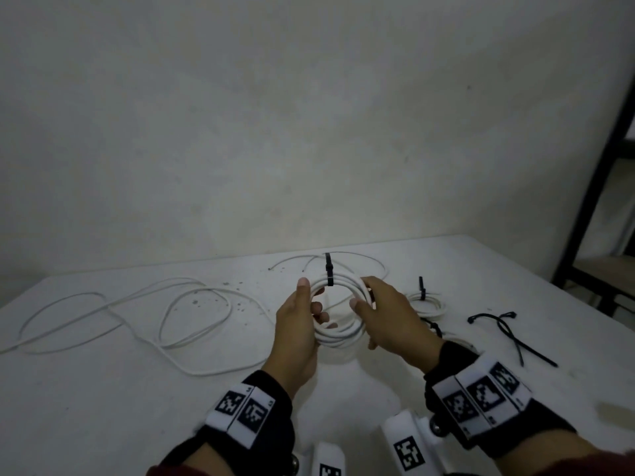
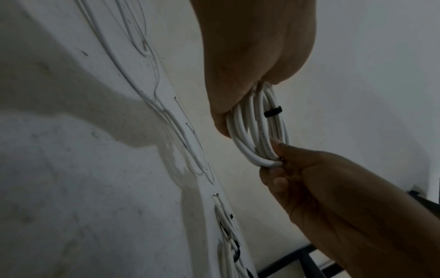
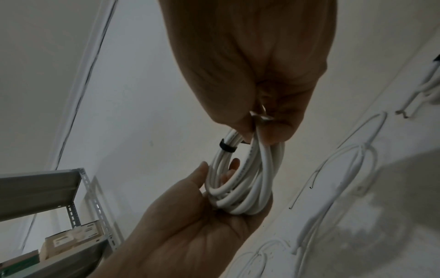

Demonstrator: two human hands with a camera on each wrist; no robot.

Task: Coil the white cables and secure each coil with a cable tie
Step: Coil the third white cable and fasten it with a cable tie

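Note:
Both hands hold one coil of white cable (image 1: pixel 340 333) above the white table (image 1: pixel 103 389). A black cable tie (image 1: pixel 329 269) is closed around the coil's far side, its tail sticking up; the tie (image 2: pixel 272 112) also shows in the left wrist view and the tie (image 3: pixel 227 146) in the right wrist view. My left hand (image 1: pixel 302 314) grips the coil's left side, fingers through its middle. My right hand (image 1: pixel 381 310) grips the right side of the coil (image 3: pixel 243 186), fingers curled over the strands. A long loose white cable (image 1: pixel 137 321) sprawls on the table at left.
A tied coil (image 1: pixel 427 302) lies right of my hands, another partly hidden behind my right wrist. Loose black cable ties (image 1: pixel 508 329) lie further right. A thin loose cable (image 1: pixel 343 257) curves behind the held coil. A dark metal frame (image 1: pixel 598 173) stands at the right.

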